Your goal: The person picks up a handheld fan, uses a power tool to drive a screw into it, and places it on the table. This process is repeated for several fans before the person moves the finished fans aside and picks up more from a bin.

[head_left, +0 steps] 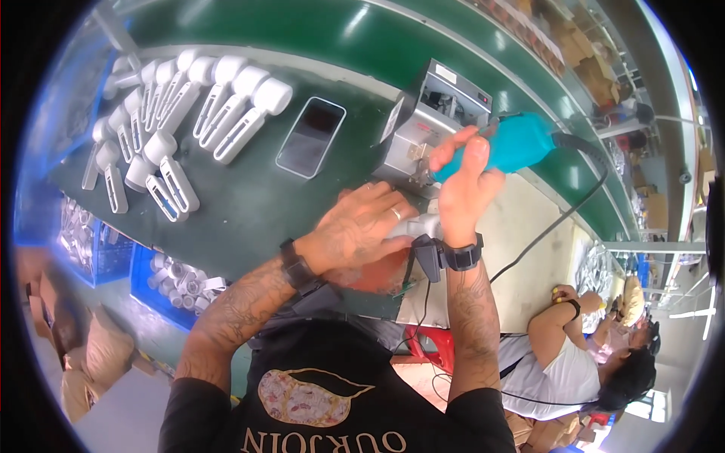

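My right hand (470, 177) is wrapped round a teal corded electric screwdriver (517, 145). The tool's narrow end points down-left, close to the front of a small metal box machine (434, 124). My left hand (366, 226) lies low over the table, its fingers closed on a whitish plastic part (421, 225). Most of that part is hidden behind the fingers and the right wrist. Further left on the table stand and lie several white plastic handles with round heads (234, 113), with long slots along their shafts.
A phone (311, 137) lies on the green table mat between the white handles and the machine. Blue crates with white parts (162, 283) sit below the table's left edge. The screwdriver's black cable (563, 219) loops over the right side. Another person (563, 351) sits at right.
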Motion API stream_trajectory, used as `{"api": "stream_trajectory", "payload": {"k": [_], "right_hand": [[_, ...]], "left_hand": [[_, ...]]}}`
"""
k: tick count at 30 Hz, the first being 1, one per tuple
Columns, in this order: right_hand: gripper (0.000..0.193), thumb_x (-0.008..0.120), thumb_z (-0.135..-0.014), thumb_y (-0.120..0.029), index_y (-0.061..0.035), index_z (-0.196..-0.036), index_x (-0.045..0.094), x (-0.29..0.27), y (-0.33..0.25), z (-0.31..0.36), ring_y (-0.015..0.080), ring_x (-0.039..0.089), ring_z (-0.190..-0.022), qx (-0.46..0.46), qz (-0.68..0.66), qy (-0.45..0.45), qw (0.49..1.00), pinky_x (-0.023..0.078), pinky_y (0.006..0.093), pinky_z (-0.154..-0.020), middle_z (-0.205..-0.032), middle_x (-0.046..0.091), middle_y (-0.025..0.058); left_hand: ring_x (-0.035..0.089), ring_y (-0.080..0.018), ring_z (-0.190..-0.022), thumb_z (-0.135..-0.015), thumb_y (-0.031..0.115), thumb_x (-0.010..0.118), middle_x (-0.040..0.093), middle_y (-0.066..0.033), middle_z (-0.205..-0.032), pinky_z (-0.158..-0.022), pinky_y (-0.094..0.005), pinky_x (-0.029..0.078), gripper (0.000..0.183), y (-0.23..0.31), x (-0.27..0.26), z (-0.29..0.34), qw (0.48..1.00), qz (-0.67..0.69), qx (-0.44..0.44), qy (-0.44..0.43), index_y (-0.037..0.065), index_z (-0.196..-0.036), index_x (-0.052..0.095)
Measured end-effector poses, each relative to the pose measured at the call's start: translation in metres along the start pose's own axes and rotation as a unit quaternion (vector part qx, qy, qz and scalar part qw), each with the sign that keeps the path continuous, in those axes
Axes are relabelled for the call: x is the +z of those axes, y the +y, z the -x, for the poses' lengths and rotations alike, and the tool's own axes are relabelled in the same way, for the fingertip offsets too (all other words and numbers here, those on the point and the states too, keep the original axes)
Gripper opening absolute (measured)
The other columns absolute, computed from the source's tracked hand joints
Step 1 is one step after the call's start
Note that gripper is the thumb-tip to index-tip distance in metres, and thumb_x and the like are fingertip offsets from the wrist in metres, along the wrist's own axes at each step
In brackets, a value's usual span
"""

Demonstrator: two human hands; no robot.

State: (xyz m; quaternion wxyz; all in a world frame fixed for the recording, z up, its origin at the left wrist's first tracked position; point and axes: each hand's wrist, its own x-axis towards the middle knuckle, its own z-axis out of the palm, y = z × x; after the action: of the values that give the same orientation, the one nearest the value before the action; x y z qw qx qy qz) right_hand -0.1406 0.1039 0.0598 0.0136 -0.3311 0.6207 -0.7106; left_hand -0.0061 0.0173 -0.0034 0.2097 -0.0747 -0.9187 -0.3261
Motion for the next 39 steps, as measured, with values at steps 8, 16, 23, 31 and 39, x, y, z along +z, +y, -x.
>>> {"api": "stream_trajectory", "payload": {"k": [8, 16, 23, 31, 39], "right_hand": [[0.059, 0.059, -0.097, -0.054, 0.004, -0.106, 0.053, -0.023, -0.027, 0.034, 0.0181, 0.054, -0.06, 0.044, -0.033, 0.005, 0.998, 0.046, 0.0327, -0.057, -0.07, 0.055, 0.0072], [0.057, 0.058, -0.098, -0.051, 0.0049, -0.108, 0.05, -0.025, -0.016, 0.044, 0.0189, 0.052, -0.059, 0.046, -0.034, -0.02, 0.998, 0.045, 0.0334, -0.056, -0.069, 0.053, 0.0079], [0.047, 0.057, -0.1, -0.046, 0.0, -0.099, 0.048, -0.027, -0.003, 0.049, 0.0186, 0.051, -0.059, 0.048, -0.057, -0.022, 0.997, 0.044, 0.0334, -0.055, -0.068, 0.051, 0.0081], [0.044, 0.055, -0.101, -0.044, 0.0002, -0.099, 0.05, -0.027, 0.0, 0.048, 0.0184, 0.052, -0.059, 0.057, -0.062, -0.025, 0.996, 0.045, 0.0331, -0.056, -0.069, 0.053, 0.0078], [0.048, 0.052, -0.103, -0.043, 0.0041, -0.108, 0.053, -0.008, -0.013, 0.009, 0.0173, 0.057, -0.063, -0.01, -0.003, 0.002, 1.0, 0.047, 0.0309, -0.059, -0.071, 0.057, 0.0064]], "left_hand": [[0.057, -0.0241, -0.101, -0.083, 0.041, 0.075, 0.062, -0.0014, -0.106, -0.08, -0.0438, 0.049, 0.038, 0.001, -0.001, -0.003, 1.0, 0.0, -0.019, 0.007, 0.016, -0.111, 0.068], [0.055, -0.0272, -0.096, -0.086, 0.034, 0.071, 0.06, -0.0075, -0.099, -0.084, -0.0408, 0.047, 0.035, 0.003, -0.004, -0.001, 1.0, 0.004, -0.003, 0.015, 0.009, -0.109, 0.062], [0.056, -0.0274, -0.101, -0.083, 0.04, 0.075, 0.061, -0.0056, -0.106, -0.085, -0.0446, 0.048, 0.038, 0.002, 0.001, -0.001, 1.0, -0.013, -0.028, 0.002, 0.009, -0.104, 0.066], [0.056, -0.0284, -0.101, -0.085, 0.039, 0.074, 0.061, -0.007, -0.106, -0.089, -0.0441, 0.046, 0.038, 0.001, 0.001, -0.002, 1.0, -0.013, -0.014, 0.002, 0.008, -0.105, 0.065], [0.056, -0.0304, -0.098, -0.087, 0.029, 0.068, 0.06, -0.0101, -0.1, -0.086, -0.0428, 0.046, 0.029, 0.005, -0.006, 0.002, 1.0, 0.014, -0.01, 0.026, 0.007, -0.105, 0.063]]}}
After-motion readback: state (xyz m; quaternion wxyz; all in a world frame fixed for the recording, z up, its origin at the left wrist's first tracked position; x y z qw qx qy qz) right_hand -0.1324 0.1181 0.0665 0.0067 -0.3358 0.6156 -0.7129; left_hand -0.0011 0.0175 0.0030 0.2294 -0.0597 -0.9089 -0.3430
